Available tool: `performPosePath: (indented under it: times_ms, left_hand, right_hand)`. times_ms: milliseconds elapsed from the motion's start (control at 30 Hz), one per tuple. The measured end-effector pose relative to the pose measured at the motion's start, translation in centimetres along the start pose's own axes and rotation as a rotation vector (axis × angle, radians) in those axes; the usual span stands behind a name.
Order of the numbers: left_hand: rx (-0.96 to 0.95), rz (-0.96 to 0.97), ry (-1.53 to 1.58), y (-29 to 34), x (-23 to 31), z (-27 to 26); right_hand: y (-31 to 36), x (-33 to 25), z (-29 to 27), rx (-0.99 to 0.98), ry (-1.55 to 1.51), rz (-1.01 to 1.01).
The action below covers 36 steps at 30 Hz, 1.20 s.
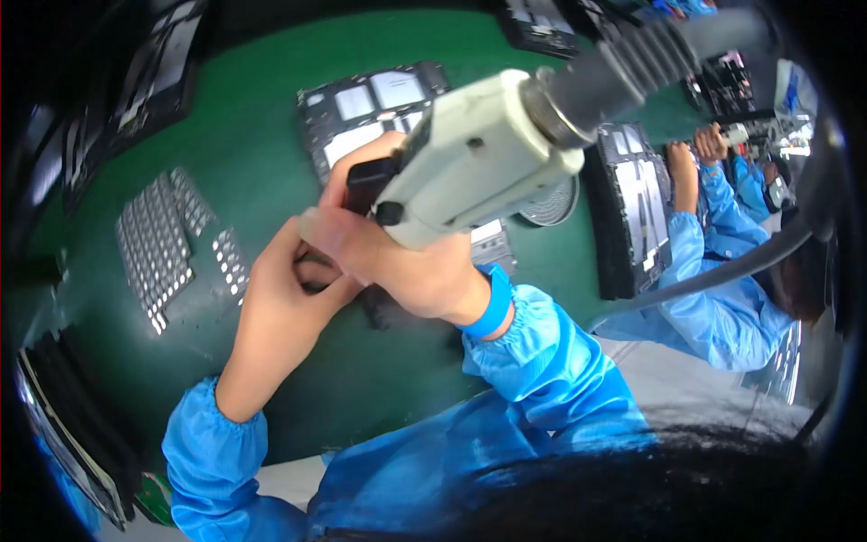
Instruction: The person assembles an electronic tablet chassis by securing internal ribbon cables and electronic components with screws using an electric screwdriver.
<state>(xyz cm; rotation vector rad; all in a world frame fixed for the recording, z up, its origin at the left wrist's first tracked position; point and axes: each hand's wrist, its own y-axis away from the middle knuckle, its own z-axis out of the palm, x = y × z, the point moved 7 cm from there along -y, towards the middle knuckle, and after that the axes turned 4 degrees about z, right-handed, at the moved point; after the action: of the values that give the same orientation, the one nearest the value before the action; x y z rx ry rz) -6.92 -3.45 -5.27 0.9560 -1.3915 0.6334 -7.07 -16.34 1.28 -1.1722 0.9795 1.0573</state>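
My right hand (429,271), with a blue band at the wrist, is closed around an off-white power tool (488,149), which looks like an electric screwdriver. A ribbed black cable sleeve (623,72) leaves its upper end. The tool's working tip is hidden beneath my hands. My left hand (289,289) touches the right one, its fingers curled in; anything between them is out of sight. Just beyond my hands lies a black-framed device (370,99) with silver-white panels, partly covered by the tool. A grey flat part (492,244) shows beside my right wrist.
On the green mat (271,63), dark pieces with rows of shiny dots (153,239) lie to the left. A round metal dish (553,203) and another black-framed device (635,208) are on the right, where a co-worker's blue sleeve (695,280) shows. A thick cable (722,271) arcs there.
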Motion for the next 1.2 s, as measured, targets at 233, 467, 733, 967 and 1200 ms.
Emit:
performPosePath:
  times_ms: [233, 467, 733, 967, 1200]
  left_hand:
    - [-0.002, -0.160, 0.106, 0.2, -0.5, 0.3]
    - [0.047, -0.180, 0.031, 0.0, -0.7, 0.4]
    - [0.047, -0.193, 0.051, -0.1, -0.9, 0.5]
    - [0.059, -0.211, 0.031, 0.1, -0.8, 0.4]
    - [0.047, -0.189, 0.023, 0.1, -0.8, 0.4]
  right_hand:
    - [3.0, -3.8, -16.0, 0.402, -0.133, -0.304]
    - [2.5, -2.0, -18.7, 0.513, -0.196, -0.246]
    - [2.0, -1.4, -18.9, 0.492, -0.131, -0.207]
    - [1.8, -1.5, -18.4, 0.497, 0.065, -0.179]
    - [1.8, -1.6, -18.4, 0.473, 0.061, -0.171]
